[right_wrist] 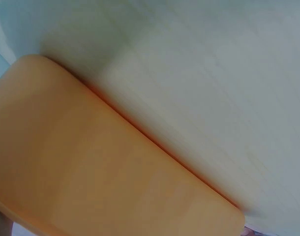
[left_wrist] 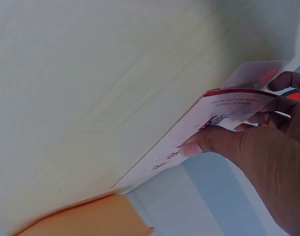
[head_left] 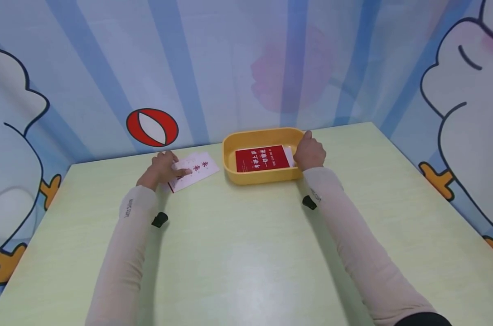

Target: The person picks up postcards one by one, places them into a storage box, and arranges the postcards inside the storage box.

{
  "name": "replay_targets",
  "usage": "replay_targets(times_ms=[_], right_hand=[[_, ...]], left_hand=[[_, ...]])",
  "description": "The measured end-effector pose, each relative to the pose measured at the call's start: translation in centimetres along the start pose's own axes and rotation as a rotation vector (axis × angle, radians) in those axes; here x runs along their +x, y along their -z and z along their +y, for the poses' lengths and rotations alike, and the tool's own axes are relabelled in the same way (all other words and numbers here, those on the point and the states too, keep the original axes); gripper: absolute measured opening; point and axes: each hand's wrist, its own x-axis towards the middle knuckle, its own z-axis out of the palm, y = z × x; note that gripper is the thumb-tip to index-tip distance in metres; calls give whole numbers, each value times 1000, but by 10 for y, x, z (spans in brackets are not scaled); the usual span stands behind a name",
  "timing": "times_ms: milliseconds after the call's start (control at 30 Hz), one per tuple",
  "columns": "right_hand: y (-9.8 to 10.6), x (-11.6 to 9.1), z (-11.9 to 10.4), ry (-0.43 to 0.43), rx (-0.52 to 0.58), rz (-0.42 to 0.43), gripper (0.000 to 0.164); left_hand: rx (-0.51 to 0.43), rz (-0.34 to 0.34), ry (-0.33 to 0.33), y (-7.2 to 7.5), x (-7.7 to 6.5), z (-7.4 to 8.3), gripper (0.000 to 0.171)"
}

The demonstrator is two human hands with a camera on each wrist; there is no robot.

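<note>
My left hand (head_left: 161, 170) pinches a pale pink card (head_left: 199, 166) with dark red characters, left of a yellow plastic basket. In the left wrist view, the thumb (left_wrist: 194, 147) lies on the face of the card and the other fingers are at its far side. A second pale card (left_wrist: 255, 73) shows behind its red-edged end. My right hand (head_left: 310, 151) grips the right rim of the basket (head_left: 254, 178). Inside the basket lies a red card (head_left: 263, 158) with white lettering, a pale edge visible beneath it. The right wrist view shows mostly the basket's outer wall (right_wrist: 105, 162).
The pale wooden table (head_left: 238, 253) meets a blue striped printed backdrop (head_left: 214, 68) just behind the basket. Side panels (head_left: 475, 127) with cartoon figures stand at left and right. A small black piece (head_left: 160, 220) sticks out beside each wrist.
</note>
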Motion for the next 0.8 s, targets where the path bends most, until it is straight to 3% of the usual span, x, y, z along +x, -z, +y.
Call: replay_targets(times_ms=[333,800], right_hand=[[1,1,0,-7,-2,-22,50],[0,0,-2,8,9,-10,50]], left_hand=[[-56,55,-29,-1,0,3,60],[-29,127,-52,-1,3,2,57]])
